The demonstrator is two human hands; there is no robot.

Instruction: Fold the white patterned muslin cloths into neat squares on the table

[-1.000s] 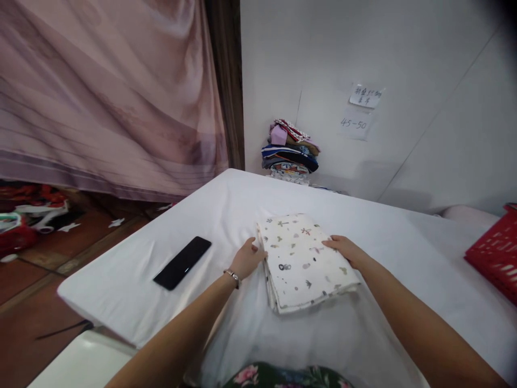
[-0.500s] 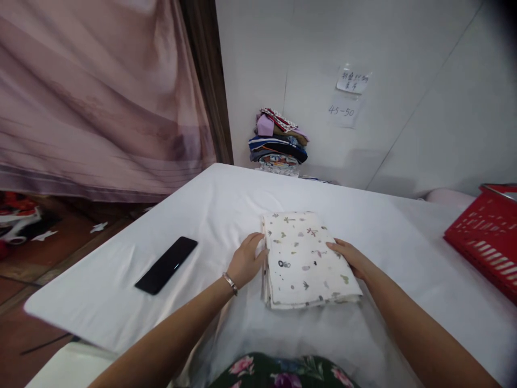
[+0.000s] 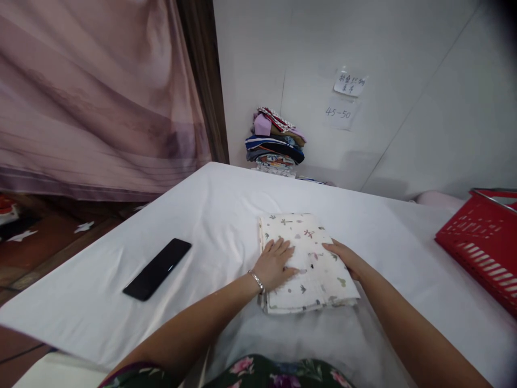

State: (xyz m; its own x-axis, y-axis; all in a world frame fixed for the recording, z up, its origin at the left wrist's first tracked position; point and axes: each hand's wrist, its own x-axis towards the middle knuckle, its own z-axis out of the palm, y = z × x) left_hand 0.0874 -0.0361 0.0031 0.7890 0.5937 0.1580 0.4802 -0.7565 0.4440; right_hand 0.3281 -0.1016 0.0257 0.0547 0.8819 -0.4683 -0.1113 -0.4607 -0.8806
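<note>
A folded white cloth (image 3: 299, 231) with small printed plants and shapes lies on the white-covered table (image 3: 226, 215) in front of me. On its left half my left hand (image 3: 277, 265) rests flat, fingers spread; a silver bracelet circles that wrist. My right hand (image 3: 348, 258) is at the cloth's right edge, with the thumb on top and the other fingers mostly hidden under or beside the edge.
A black phone (image 3: 157, 269) lies left of the cloth. A red plastic basket (image 3: 484, 231) stands at the right edge. Behind the table is a stack of folded clothes (image 3: 275, 145) by the wall. A pink curtain (image 3: 100, 97) hangs at the left.
My left hand has moved from the cloth's left edge onto its top and now lies flat with fingers spread. The right hand stays at the right edge. The view has shifted slightly.
</note>
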